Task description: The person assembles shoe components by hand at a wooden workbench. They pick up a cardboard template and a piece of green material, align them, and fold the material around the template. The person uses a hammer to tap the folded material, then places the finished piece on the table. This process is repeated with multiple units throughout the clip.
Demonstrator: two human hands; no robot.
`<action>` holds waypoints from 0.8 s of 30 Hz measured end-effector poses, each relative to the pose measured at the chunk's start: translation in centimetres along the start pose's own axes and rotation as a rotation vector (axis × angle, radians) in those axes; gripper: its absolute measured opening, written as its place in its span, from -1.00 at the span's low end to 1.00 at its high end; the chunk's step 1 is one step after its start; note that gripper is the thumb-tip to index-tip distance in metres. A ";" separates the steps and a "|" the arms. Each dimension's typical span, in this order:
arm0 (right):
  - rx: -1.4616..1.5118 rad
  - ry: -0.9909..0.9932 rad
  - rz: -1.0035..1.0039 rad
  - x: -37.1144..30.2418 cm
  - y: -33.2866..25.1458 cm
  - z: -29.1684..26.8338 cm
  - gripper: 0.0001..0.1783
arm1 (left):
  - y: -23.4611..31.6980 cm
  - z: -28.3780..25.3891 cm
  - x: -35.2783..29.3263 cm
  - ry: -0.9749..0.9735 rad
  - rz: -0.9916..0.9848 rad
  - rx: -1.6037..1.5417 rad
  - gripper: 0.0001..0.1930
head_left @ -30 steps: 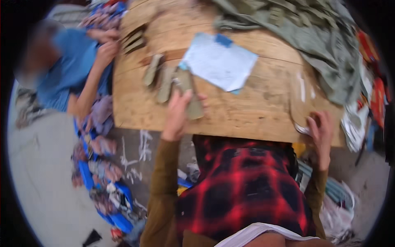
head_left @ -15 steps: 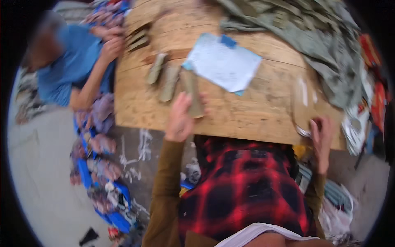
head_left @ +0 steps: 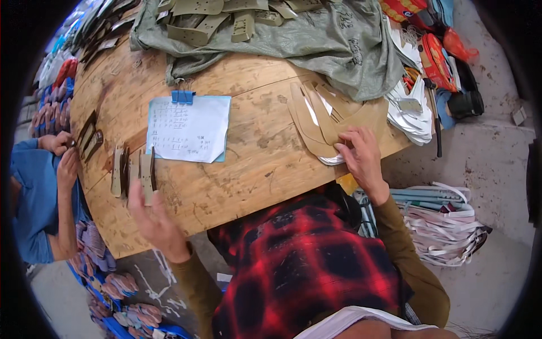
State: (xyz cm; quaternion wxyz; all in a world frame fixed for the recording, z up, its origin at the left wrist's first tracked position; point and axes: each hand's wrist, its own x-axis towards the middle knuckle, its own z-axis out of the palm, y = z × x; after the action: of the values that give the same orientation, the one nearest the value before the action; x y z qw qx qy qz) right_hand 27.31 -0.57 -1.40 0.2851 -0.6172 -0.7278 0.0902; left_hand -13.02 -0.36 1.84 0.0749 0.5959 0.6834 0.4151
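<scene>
My left hand (head_left: pixel 155 221) is slightly blurred, fingers apart, at the near end of several narrow tan shank-like pieces standing in small stacks (head_left: pixel 148 172). It appears to hold nothing. Toward the right, my right hand (head_left: pixel 364 161) has its fingers curled, with thumb and fingertips at the edge of a fanned pile of tan insoles (head_left: pixel 307 124). White parts show between and beneath the insoles. How firmly the fingers pinch the edge is partly hidden.
A clipped paper sheet (head_left: pixel 189 130) lies mid-table. Behind it, a grey-green sack (head_left: pixel 316 51) bears many tan pieces. White pieces (head_left: pixel 415 116) lie at the right edge. On the left, a co-worker in blue (head_left: pixel 42 198) handles a small part beside dark-edged stacks (head_left: pixel 90 138).
The view has swung right, bringing the sack and right side further in. My left hand has drawn back from the tan stacks; my right hand stays at the insole pile's edge.
</scene>
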 end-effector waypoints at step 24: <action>0.174 -0.165 -0.318 30.3 -8.6 13.5 -0.51 | 6.6 5.6 -1.9 -0.647 -0.696 -1.455 -0.72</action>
State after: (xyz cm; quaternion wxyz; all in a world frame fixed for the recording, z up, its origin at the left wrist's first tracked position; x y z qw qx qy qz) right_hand 10.61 29.30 0.86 0.2873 -0.4580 -0.8265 0.1569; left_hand -4.20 0.32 1.81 0.7506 0.2461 0.3369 0.5124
